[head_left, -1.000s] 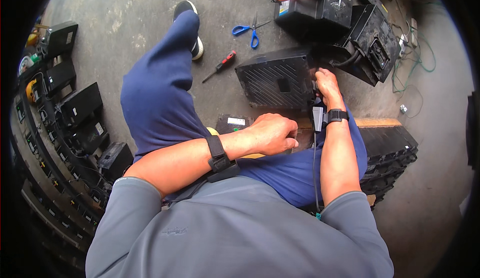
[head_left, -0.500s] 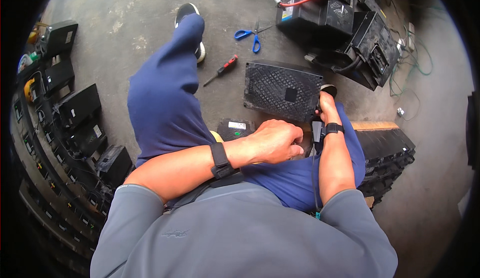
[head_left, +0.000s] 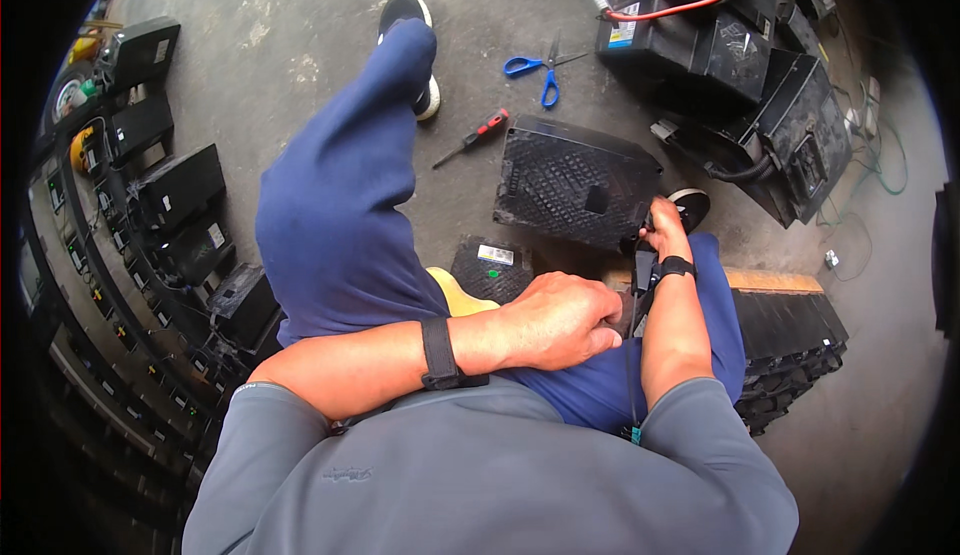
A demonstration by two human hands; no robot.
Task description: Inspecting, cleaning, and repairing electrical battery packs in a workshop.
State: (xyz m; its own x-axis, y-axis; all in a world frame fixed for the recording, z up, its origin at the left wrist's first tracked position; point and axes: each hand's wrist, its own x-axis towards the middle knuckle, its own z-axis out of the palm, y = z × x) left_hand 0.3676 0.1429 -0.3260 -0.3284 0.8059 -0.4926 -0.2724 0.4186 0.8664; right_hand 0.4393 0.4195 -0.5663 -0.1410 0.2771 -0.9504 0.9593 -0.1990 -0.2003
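Note:
My right hand (head_left: 664,227) grips the lower right corner of a black plastic case (head_left: 560,183) with a diamond-textured face and a small square patch. The case is tilted over the floor in front of me. My left hand (head_left: 562,321) is closed above my right thigh, fingers curled toward a dark object beside a thin black cord; what it holds is hidden. Between my knees lies a smaller dark block (head_left: 490,268) with a white label and a green spot. Near my right wrist is a black and grey part (head_left: 645,270), partly covered.
Blue-handled scissors (head_left: 549,67) and a red-and-black screwdriver (head_left: 472,138) lie on the concrete floor. Large black cases (head_left: 690,55) with a red cable stand at the far right. A black stack (head_left: 785,325) is beside my right leg. Racked black units (head_left: 180,187) line the left.
The whole view has shifted, moving the scene rightward in the picture. The black case has turned slightly clockwise in my right hand. My left hand has moved a little toward the dark object.

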